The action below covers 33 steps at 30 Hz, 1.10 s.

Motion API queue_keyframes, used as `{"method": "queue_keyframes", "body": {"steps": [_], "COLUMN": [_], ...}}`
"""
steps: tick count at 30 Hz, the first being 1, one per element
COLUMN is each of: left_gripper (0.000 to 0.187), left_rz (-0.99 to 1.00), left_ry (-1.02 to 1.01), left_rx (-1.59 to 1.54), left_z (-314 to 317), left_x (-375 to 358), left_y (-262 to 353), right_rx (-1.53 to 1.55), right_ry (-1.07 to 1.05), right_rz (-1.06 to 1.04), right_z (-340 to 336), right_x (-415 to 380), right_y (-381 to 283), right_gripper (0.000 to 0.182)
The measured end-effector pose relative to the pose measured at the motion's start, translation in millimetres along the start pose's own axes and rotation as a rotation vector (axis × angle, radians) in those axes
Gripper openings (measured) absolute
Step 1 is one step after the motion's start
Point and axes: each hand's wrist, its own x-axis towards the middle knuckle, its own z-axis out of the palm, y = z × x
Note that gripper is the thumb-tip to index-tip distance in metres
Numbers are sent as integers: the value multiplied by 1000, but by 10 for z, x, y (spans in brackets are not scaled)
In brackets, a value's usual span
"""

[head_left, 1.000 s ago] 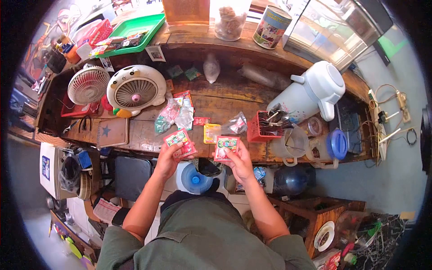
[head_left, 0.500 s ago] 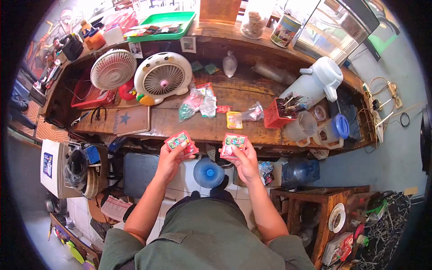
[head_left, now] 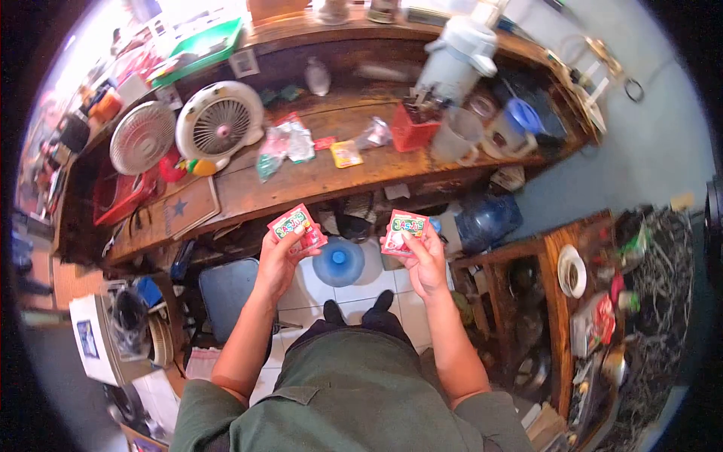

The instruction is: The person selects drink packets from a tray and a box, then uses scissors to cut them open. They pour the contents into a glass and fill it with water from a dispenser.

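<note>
My left hand [head_left: 280,260] pinches a red drink sachet [head_left: 295,227], its green and white "JasJus" lettering facing up. A matching red sachet [head_left: 407,226] is gripped by my right hand [head_left: 426,260], with the thumb across its front. Both hands are held apart in front of my body, short of the wooden counter's near edge. On the counter [head_left: 248,184] lie a yellow sachet [head_left: 346,154], a small red packet [head_left: 324,142] and some clear and coloured plastic packaging [head_left: 286,145].
Two fans, a white round one [head_left: 142,138] and an animal-shaped one [head_left: 220,128], stand at the left. Toward the right are a red basket [head_left: 414,128], a pale thermos [head_left: 456,62] and plastic jugs [head_left: 457,135]. A blue water bottle [head_left: 337,261] stands on the tiled floor.
The whole view has turned and shifted, so the counter now appears tilted and further left. Both hands still hold their sachets, now slightly farther apart in view.
</note>
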Motion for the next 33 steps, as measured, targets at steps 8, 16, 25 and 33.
{"method": "queue_keyframes", "body": {"steps": [8, 16, 25, 33], "left_gripper": [30, 43, 26, 48], "left_rz": [-123, -320, -363, -280], "left_ry": [-270, -565, -1022, -1171], "left_rx": [87, 150, 372, 448], "left_z": [1133, 2714, 4319, 5070], "left_x": [-13, -366, -899, -1040], "left_y": [-623, -1665, -2665, -3241], "right_rx": [43, 83, 192, 241], "right_ry": [245, 493, 831, 1058], "right_rz": [-198, -422, -642, -715], "right_z": [-889, -2209, -3094, -3416], "right_x": [-909, -2234, -3507, -3923], "right_y": [-551, -1197, -1522, -1496], "right_gripper": [30, 31, 30, 26]}}
